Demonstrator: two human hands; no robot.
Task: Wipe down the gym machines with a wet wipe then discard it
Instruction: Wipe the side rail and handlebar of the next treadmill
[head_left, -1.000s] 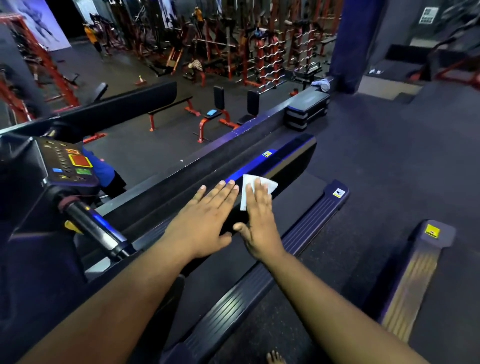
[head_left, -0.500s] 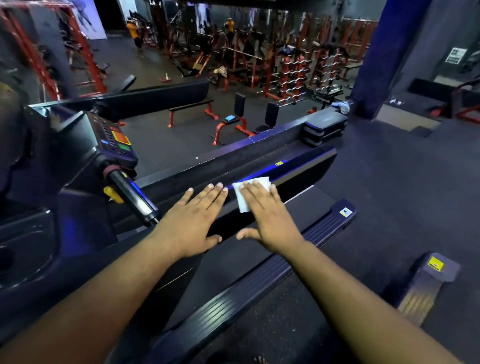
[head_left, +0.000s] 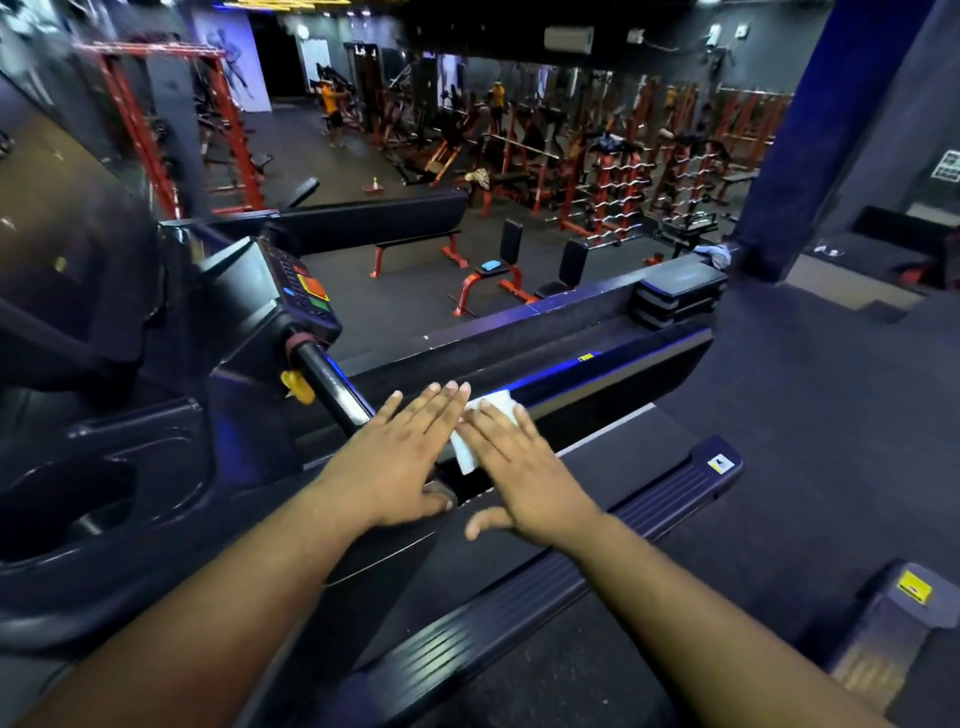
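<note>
Wet wipe (head_left: 485, 434): white, partly folded, laid flat on the treadmill's left side rail (head_left: 613, 371), close to where the handrail (head_left: 332, 387) comes down from the console (head_left: 298, 291). Most of it is covered by the right hand (head_left: 524, 478); a corner shows beyond the fingertips and a strip shows between the two hands.

Right hand: spread flat, palm down, fingers extended along the rail, thumb held out to the side over the belt (head_left: 597, 467). The wipe is pinned under the fingers rather than pinched, judged to give broad contact for a sliding stroke.

Left hand (head_left: 397, 467): also flat and open, fingers together, laid just beside the wipe on the same rail; nothing is gripped. It is probably placed there as a brace.

Both forearms are stretched forward and converge on the rail. The wiping stage is judged to be under way; discarding not yet done.
</note>
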